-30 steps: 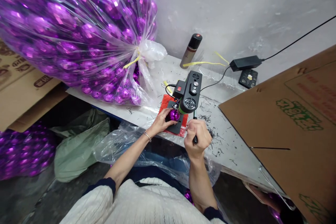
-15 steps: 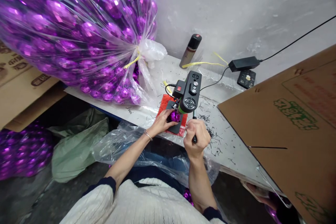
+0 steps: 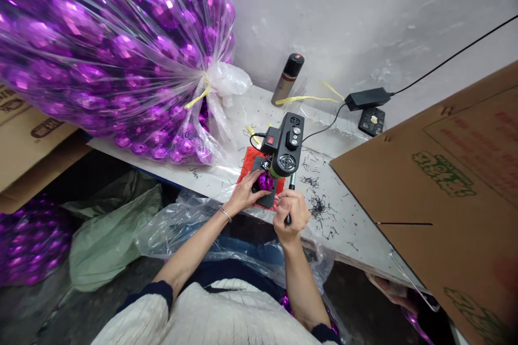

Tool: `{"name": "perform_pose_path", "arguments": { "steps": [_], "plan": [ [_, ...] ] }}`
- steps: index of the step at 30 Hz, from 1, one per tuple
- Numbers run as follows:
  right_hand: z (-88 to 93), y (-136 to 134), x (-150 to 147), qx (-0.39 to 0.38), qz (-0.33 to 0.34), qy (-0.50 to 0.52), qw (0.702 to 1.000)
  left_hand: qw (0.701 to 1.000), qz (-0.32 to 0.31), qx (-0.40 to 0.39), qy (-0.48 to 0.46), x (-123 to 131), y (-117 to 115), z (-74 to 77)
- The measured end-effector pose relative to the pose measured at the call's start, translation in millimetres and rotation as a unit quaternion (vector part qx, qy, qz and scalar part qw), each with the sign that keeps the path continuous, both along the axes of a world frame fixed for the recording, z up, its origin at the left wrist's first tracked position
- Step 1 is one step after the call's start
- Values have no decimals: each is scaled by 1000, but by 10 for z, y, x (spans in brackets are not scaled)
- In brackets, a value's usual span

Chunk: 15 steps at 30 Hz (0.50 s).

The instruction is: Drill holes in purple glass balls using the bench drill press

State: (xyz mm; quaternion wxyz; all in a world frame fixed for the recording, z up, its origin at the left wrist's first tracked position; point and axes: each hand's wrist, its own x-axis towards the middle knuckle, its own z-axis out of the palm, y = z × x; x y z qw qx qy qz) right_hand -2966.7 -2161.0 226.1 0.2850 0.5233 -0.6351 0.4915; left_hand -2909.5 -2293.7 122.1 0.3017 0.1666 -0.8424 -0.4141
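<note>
Purple ornament (image 3: pixel 265 181) sits on dark base plate (image 3: pixel 267 197) under small press (image 3: pixel 286 145), near table (image 3: pixel 356 226) edge. Left hand (image 3: pixel 246 192) pinches ornament. Right hand (image 3: pixel 290 214) fisted around press lever (image 3: pixel 290 194).

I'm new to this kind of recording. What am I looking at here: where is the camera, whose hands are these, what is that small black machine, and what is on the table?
The current picture comes from a camera worn on the person's head, looking down at their own two bare hands. The left hand holds a purple ball under the head of a small black machine, which stands on a red mat. The right hand is closed around the machine's lever. On the white table are dark shavings, a big clear bag of purple balls, a spray can and a power adapter with its cable. A cardboard box fills the right side.
</note>
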Motion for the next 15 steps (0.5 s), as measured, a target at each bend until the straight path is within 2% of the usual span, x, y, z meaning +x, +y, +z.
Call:
{"name": "perform_pose_path", "arguments": {
  "steps": [6,15],
  "plan": [
    [-215,-44,-29,-30,11,8,999,1000,-2,6,-11,-2,-1,-6],
    [-365,-50,-34,-45,-14,-4,999,1000,-6,-9,17,-8,-11,-42]
  ]
}}
